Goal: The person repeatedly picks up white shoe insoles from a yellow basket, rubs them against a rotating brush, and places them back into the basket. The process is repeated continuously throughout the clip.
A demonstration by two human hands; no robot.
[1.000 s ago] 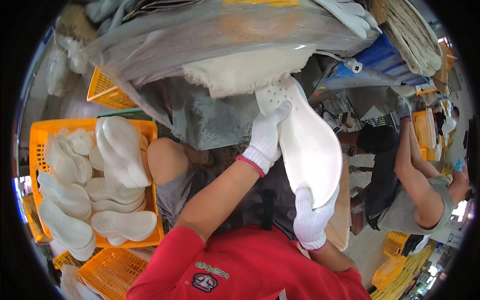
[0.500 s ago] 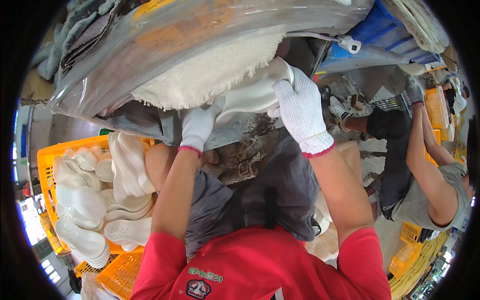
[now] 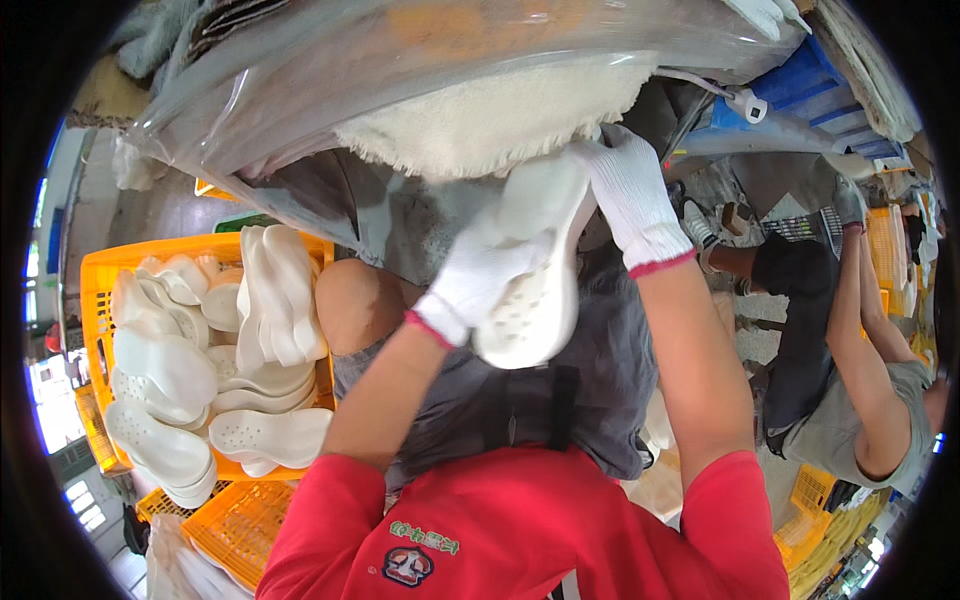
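Observation:
A white foam shoe sole with small holes in its wide end hangs upright above my lap. My left hand, in a white knitted glove with a red cuff, is closed on its left side about halfway along. My right hand, gloved the same way, grips the upper end; its fingertips are partly hidden behind the sole and the cloth. Just above lies a cream fleece cloth with a frayed edge. Both the sole and my left hand are slightly blurred.
At my left stands an orange crate with several white soles stacked in it. A plastic-wrapped surface spans the top. A second orange crate is lower left. Another person works at the right, near a blue bin.
The sole has come down off the fleece edge toward me and turned from lying crosswise to upright. My left hand has moved right and nearer; my right hand has shifted slightly right.

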